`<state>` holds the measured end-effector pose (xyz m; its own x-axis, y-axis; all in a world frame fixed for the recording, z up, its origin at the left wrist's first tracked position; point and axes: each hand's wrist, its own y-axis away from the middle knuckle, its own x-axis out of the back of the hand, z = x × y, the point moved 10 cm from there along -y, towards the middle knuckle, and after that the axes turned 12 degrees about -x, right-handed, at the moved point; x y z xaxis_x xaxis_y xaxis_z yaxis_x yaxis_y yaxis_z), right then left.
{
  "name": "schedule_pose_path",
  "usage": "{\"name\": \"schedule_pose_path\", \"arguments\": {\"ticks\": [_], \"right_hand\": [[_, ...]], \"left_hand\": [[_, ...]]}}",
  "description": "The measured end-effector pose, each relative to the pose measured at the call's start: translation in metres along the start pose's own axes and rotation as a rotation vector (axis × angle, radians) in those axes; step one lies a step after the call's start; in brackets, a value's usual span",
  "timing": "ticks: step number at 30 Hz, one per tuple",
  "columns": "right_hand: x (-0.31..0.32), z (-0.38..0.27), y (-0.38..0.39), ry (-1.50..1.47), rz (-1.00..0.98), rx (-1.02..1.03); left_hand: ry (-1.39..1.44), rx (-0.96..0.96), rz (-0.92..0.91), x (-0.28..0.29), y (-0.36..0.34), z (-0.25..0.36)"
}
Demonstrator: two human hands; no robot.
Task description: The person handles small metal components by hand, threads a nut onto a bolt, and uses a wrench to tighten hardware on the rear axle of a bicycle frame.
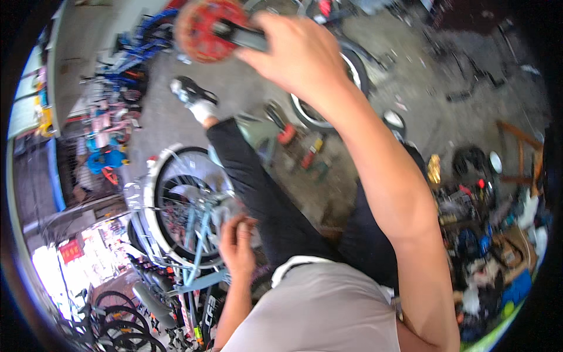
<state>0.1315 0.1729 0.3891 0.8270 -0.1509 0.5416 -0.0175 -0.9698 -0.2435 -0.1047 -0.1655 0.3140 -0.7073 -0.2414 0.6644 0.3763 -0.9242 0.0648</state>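
Observation:
My right hand (305, 53) is raised far out at the top of the view, its fingers closed round the black crank arm of a bicycle crankset (249, 39). The crankset's red chainring (206, 48) is slightly smeared by motion. Low beside my left thigh, my left hand (237, 245) is closed with curled fingers, next to the middle of a light blue bicycle (200, 237). What those fingers hold, if anything, is hidden. The bicycle's white-rimmed wheel (153, 202) stands just left of that hand.
A loose wheel (305, 114) lies on the concrete floor beyond my legs, near red-handled tools (286, 134). Parts and clutter (475, 264) crowd the right side, with a wooden frame (519, 141). Several bicycles (120, 317) fill the lower left; colourful bikes (111, 123) line the left wall.

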Motion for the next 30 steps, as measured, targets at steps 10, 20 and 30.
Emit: {"name": "schedule_pose_path", "arguments": {"ticks": [10,20,30], "right_hand": [[0.052,0.016,0.005,0.188,-0.059,0.127],[-0.005,0.352,0.074,0.758,-0.610,0.149],[-0.082,0.510,0.097,0.696,-0.503,0.005]], "left_hand": [[0.377,-0.111,-0.447,-0.225,-0.047,-0.063],[0.140,-0.409,-0.786,-0.368,-0.090,-0.080],[0.053,-0.329,-0.621,-0.509,-0.131,-0.068]]}}
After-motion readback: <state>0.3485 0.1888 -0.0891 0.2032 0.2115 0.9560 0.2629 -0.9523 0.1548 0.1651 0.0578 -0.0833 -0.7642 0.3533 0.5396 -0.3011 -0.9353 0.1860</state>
